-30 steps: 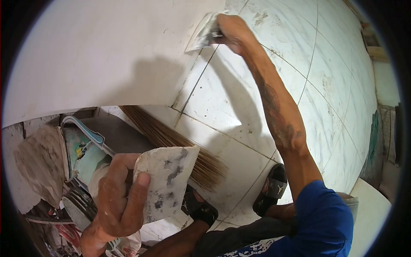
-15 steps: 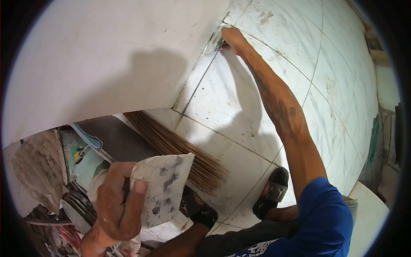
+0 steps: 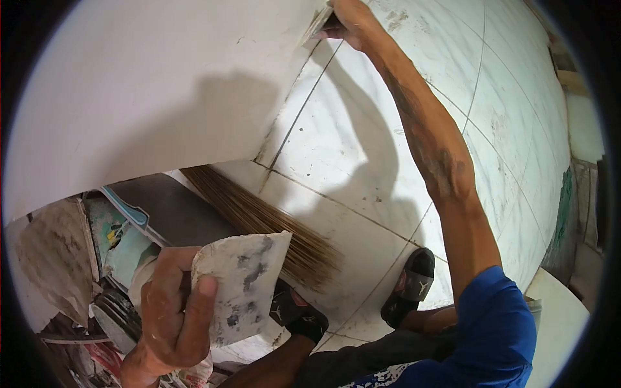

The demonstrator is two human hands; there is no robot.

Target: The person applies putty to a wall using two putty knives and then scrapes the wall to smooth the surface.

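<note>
My left hand [image 3: 174, 317] is closed round a flat putty spreader [image 3: 249, 284], its face coated in white paste with dark grey smudges and its thumb-side edge turned toward me. At the top of the view my right hand [image 3: 352, 24] grips a flat scraper blade [image 3: 318, 23], which lies against the low part of the white wall [image 3: 174, 77] where it meets the floor. The scraper's handle is hidden inside the fingers. Below that hand, marbled white tiles [image 3: 343, 142] with dark joints cover the floor.
A stick broom [image 3: 265, 226] lies between the wall's end and my sandalled feet [image 3: 409, 288]. Dark board [image 3: 171, 204], a blue face mask [image 3: 126, 205] and piled scraps [image 3: 61, 258] crowd the lower left. A pale round-edged surface [image 3: 559, 323] stands at right.
My right hand has moved up and farther away along the wall's foot with the scraper, whose blade now shows tilted against the wall. The left hand and spreader stay almost still.
</note>
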